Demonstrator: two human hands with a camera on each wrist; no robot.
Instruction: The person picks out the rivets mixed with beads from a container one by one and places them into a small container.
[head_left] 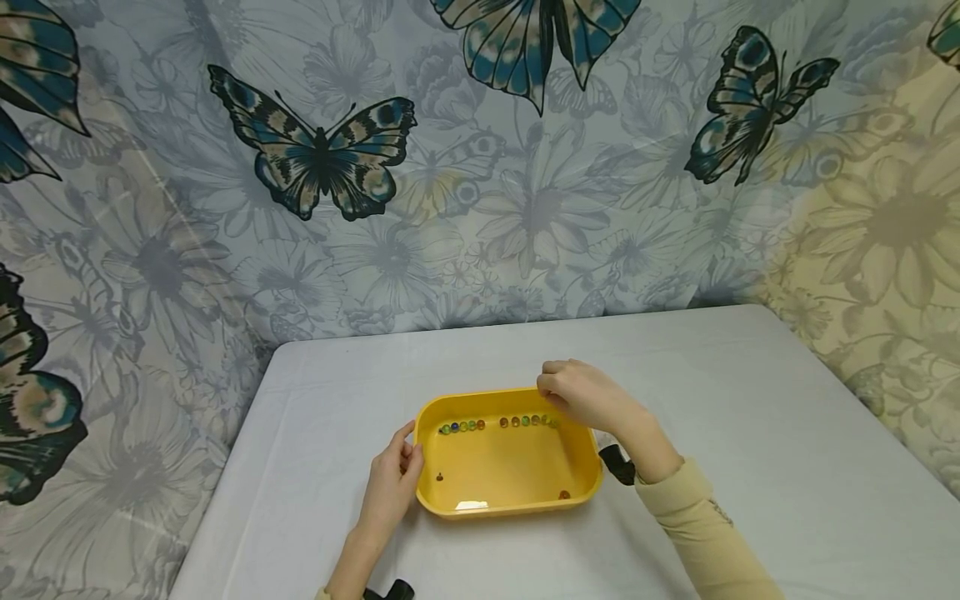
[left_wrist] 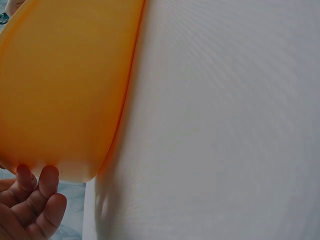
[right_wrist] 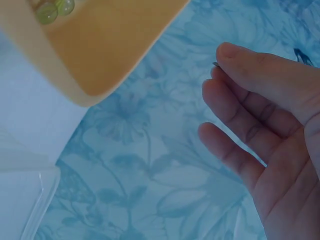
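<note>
Butterfly curtain (head_left: 480, 167), white table (head_left: 750, 433) | we counted one yellow tray (head_left: 510, 504), roughly thirteen marbles (head_left: 525, 421) | left hand (head_left: 393, 483) gripped tray's rim | right hand (head_left: 581, 396) loosely open, empty

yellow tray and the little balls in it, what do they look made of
Yellow tray: looks like moulded plastic, smooth and slightly glossy; a light glare sits on its floor, and its corners and rim are rounded. Little balls: probably glass marbles, since the right wrist view shows two of them translucent and shiny, in mixed colours. They are too small to be sure.
</note>
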